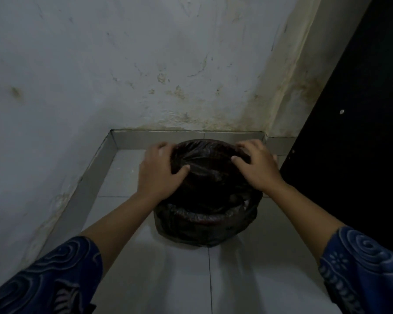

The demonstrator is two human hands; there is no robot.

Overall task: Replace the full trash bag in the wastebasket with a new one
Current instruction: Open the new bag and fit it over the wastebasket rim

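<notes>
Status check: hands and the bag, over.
Both grips closed: left hand and right hand clutch trash bag top. Bag in wastebasket, not yet out. Wall close behind.

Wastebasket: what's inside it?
A black trash bag lines it, folded out over the rim. The left hand and right hand grip the plastic at the far edge. The interior is too dark to show any contents, and the bag hides whatever lies beneath.

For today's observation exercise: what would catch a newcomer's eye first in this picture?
The left hand and right hand grip the black trash bag at centre, near the corner. Behind it rises a stained, peeling wall, above a pale tiled floor.
</notes>
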